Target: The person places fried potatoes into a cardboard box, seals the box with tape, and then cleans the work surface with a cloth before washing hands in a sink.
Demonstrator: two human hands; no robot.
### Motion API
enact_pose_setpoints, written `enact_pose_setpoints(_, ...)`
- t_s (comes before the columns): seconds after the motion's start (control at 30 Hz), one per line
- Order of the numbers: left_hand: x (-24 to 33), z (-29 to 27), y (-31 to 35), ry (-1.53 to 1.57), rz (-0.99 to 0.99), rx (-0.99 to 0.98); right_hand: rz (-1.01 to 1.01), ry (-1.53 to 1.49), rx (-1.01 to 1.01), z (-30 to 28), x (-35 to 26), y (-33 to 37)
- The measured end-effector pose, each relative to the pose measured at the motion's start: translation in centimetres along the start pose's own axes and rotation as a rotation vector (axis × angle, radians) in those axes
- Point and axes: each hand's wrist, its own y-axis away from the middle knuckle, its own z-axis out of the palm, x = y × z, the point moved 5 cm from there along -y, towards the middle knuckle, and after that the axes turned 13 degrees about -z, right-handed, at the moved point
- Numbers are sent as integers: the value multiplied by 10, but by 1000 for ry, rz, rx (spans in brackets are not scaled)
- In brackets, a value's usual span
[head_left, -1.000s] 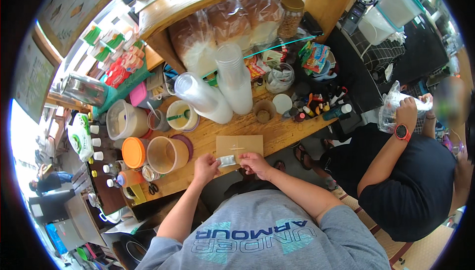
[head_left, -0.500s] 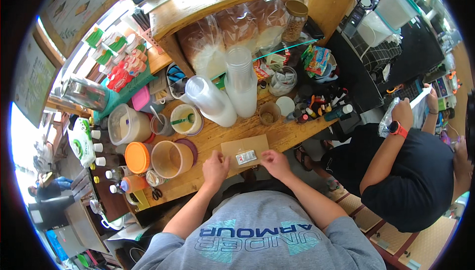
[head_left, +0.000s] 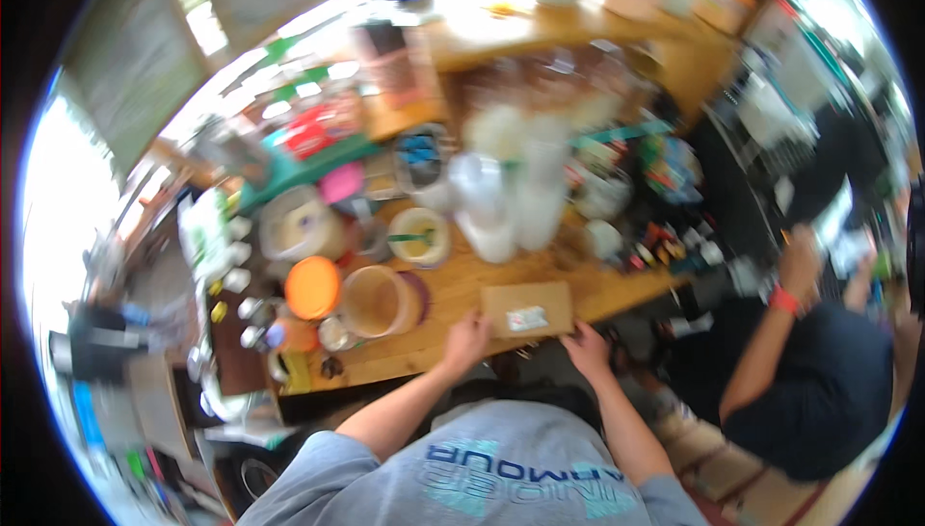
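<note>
Between my hands, at the front edge of the wooden table, is a flat brown cardboard piece [head_left: 540, 299], perhaps a folded box. On its near half lies a small silvery-white packet [head_left: 527, 319]. My left hand [head_left: 467, 341] grips the cardboard's left edge, its fingers closed. At the near right corner, my right hand [head_left: 586, 347] is closed on the same cardboard. Motion blur hides the exact finger placement, and whether the cardboard is lifted off the table I cannot tell.
Left of the cardboard stand a tan plastic tub [head_left: 378, 302], an orange lid [head_left: 312, 287] and a tub with a green spoon [head_left: 419, 238]. Stacked clear cups [head_left: 482, 213] rise behind it. Small bottles [head_left: 665, 249] crowd the right. A person in dark clothes [head_left: 819, 386] works at far right.
My hands have come in from beside the cardboard and closed on its edges. The whole view has shifted, so the table's things appear farther right, and the picture is blurred.
</note>
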Motion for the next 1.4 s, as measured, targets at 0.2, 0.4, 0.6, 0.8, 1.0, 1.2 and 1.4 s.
enact_pose_setpoints(0.2,15,-108,97,136,103,304,180,412,-230,-28,61,80)
enact_pose_setpoints(0.4,8,-374,114,112,130,1079,209,754,-702,-12,14,119)
enact_pose_setpoints(0.6,-83,-575,8,-230,-155,1402,126,729,-725,49,-64,105)
enact_pose_setpoints(0.8,-79,-645,-1,61,-71,1594,-56,606,-678,159,-159,83)
enact_pose_setpoints(1.0,-31,-571,140,857,562,1148,-496,103,-563,262,-367,57)
enact_pose_setpoints(1.2,-12,-427,235,472,468,547,-652,8,-572,315,-430,72)
enact_pose_setpoints(1.4,-12,-375,255,476,594,401,-762,1,-631,335,-430,93)
